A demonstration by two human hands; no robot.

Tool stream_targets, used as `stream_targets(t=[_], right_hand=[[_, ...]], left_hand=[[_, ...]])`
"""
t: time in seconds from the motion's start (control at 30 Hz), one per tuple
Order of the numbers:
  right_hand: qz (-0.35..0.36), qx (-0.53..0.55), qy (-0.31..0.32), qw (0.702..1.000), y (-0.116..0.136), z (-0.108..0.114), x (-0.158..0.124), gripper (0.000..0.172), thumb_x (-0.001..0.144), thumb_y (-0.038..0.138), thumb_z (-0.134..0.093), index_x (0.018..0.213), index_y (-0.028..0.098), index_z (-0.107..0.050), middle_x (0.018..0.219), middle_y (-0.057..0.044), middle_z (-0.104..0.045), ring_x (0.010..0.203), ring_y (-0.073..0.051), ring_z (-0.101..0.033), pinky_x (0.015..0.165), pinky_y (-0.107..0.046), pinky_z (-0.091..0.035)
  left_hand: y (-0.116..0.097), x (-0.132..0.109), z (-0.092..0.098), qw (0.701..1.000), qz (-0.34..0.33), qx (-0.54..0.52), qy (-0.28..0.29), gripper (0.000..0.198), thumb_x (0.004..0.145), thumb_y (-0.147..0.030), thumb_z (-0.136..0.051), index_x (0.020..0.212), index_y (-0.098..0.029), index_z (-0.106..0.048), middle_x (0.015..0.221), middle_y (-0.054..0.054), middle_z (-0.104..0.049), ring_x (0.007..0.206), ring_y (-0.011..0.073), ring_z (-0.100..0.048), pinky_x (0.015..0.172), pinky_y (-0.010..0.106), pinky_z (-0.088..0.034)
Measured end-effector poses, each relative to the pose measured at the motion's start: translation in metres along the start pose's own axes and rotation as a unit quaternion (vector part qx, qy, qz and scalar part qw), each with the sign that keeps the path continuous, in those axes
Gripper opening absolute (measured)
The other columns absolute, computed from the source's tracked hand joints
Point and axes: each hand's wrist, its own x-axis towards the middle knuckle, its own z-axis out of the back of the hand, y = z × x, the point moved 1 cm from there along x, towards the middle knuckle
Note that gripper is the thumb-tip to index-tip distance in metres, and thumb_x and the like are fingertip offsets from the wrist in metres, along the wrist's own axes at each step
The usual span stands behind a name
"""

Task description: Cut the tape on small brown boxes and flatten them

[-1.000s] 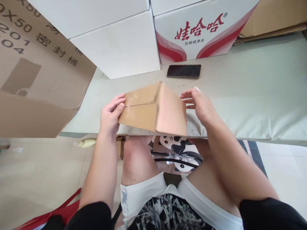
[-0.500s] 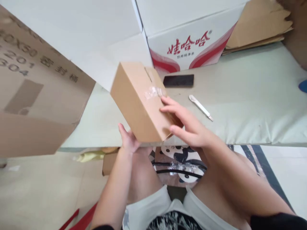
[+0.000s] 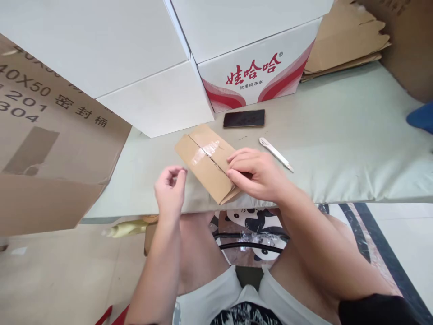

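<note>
A small cardboard box [image 3: 211,164] lies at an angle on the pale green padded surface. Clear tape crosses the dark seam on its top face, and the flaps at its near right end stand slightly apart. My right hand [image 3: 259,176] rests at the box's right edge, its bent fingers and thumb closed on that edge. To the left of the box, apart from it, is my left hand [image 3: 171,187], fingers curled and thumb against the index finger. Whether anything is pinched there I cannot make out. A white utility knife [image 3: 276,154] lies to the right of the box.
A black phone [image 3: 244,118] lies behind the box. White cartons [image 3: 255,67] are stacked at the back, with flattened cardboard [image 3: 341,40] to their right. A big brown carton [image 3: 61,149] stands on the left. A blue object [image 3: 421,119] shows at the right edge.
The box was tilted up with my left hand beneath it; now it lies down on the surface. My left hand has let go and moved left, its fingers curled. My right hand remains on the box.
</note>
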Motion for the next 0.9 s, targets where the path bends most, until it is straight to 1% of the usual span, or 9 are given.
stream_targets(t=[0.13, 0.27, 0.37, 0.5, 0.57, 0.63, 0.7, 0.8, 0.9], right_hand=[[-0.043, -0.025, 0.002, 0.999, 0.002, 0.0, -0.002, 0.041, 0.095, 0.027, -0.052, 0.054, 0.024, -0.051, 0.059, 0.0, -0.06, 0.068, -0.017, -0.062, 0.089, -0.04, -0.056], [-0.128, -0.071, -0.12, 0.982, -0.011, 0.017, -0.011, 0.034, 0.094, 0.036, -0.054, 0.063, 0.025, -0.062, 0.07, -0.003, -0.069, 0.078, -0.022, -0.067, 0.083, -0.04, -0.055], [-0.328, -0.205, -0.228, 0.894, -0.039, 0.042, -0.025, 0.023, 0.089, 0.042, -0.059, 0.078, 0.025, -0.069, 0.08, -0.007, -0.074, 0.078, -0.025, -0.067, 0.078, -0.043, -0.053], [-0.501, -0.32, -0.064, 0.801, -0.079, 0.06, -0.044, 0.032, 0.076, 0.041, -0.07, 0.101, 0.022, -0.072, 0.101, -0.014, -0.075, 0.086, -0.031, -0.067, 0.073, -0.045, -0.052], [-0.515, -0.332, -0.002, 0.79, -0.089, 0.061, -0.047, 0.026, 0.073, 0.033, -0.069, 0.097, 0.022, -0.072, 0.099, -0.013, -0.074, 0.085, -0.031, -0.067, 0.07, -0.043, -0.051], [-0.515, -0.32, -0.006, 0.795, -0.09, 0.06, -0.046, 0.014, 0.072, 0.027, -0.068, 0.085, 0.022, -0.07, 0.086, -0.01, -0.072, 0.079, -0.028, -0.065, 0.068, -0.041, -0.05], [-0.489, -0.286, -0.089, 0.819, -0.084, 0.063, -0.04, 0.007, 0.072, 0.027, -0.067, 0.078, 0.023, -0.065, 0.077, -0.006, -0.069, 0.074, -0.026, -0.064, 0.068, -0.041, -0.05], [-0.376, -0.143, -0.297, 0.866, -0.065, 0.07, -0.03, 0.01, 0.079, 0.031, -0.066, 0.082, 0.025, -0.058, 0.078, -0.003, -0.066, 0.064, -0.02, -0.063, 0.061, -0.037, -0.051], [-0.248, 0.036, -0.392, 0.885, -0.035, 0.073, -0.023, 0.013, 0.084, 0.031, -0.065, 0.082, 0.028, -0.052, 0.071, 0.003, -0.059, 0.056, -0.016, -0.063, 0.052, -0.032, -0.05]], left_hand=[[-0.038, 0.044, -0.013, 0.979, -0.192, 0.062, 0.034, 0.019, 0.087, -0.029, -0.064, 0.103, -0.024, -0.073, 0.116, 0.006, -0.076, 0.117, 0.0241, -0.067, 0.107, 0.04, -0.051], [-0.048, 0.083, -0.051, 0.959, -0.202, 0.16, 0.114, 0.03, 0.086, -0.034, -0.067, 0.114, -0.024, -0.074, 0.133, 0.01, -0.07, 0.132, 0.0329, -0.058, 0.119, 0.05, -0.04], [-0.042, 0.092, -0.067, 0.961, -0.148, 0.193, 0.133, 0.04, 0.089, -0.041, -0.063, 0.125, -0.025, -0.072, 0.128, 0.012, -0.072, 0.123, 0.036, -0.062, 0.113, 0.055, -0.043], [-0.035, 0.091, -0.067, 0.959, -0.15, 0.206, 0.124, 0.041, 0.09, -0.042, -0.061, 0.127, -0.026, -0.071, 0.128, 0.012, -0.072, 0.121, 0.0374, -0.062, 0.109, 0.055, -0.044], [-0.033, 0.091, -0.065, 0.96, -0.16, 0.196, 0.122, 0.039, 0.09, -0.043, -0.062, 0.124, -0.028, -0.073, 0.124, 0.011, -0.073, 0.117, 0.0363, -0.063, 0.108, 0.053, -0.045], [-0.033, 0.091, -0.065, 0.96, -0.177, 0.181, 0.118, 0.036, 0.089, -0.044, -0.063, 0.12, -0.029, -0.073, 0.12, 0.009, -0.075, 0.114, 0.0348, -0.063, 0.105, 0.051, -0.046], [-0.037, 0.088, -0.065, 0.96, -0.178, 0.183, 0.119, 0.036, 0.088, -0.044, -0.064, 0.119, -0.031, -0.073, 0.119, 0.007, -0.075, 0.113, 0.0342, -0.063, 0.103, 0.049, -0.047], [-0.052, 0.078, -0.068, 0.953, -0.131, 0.232, 0.144, 0.036, 0.087, -0.046, -0.065, 0.117, -0.029, -0.071, 0.116, 0.008, -0.075, 0.109, 0.0347, -0.065, 0.098, 0.049, -0.049], [-0.069, 0.071, -0.073, 0.932, -0.096, 0.285, 0.2, 0.034, 0.088, -0.057, -0.063, 0.088, -0.024, -0.072, 0.088, 0.008, -0.074, 0.088, 0.0325, -0.067, 0.087, 0.048, -0.05]])
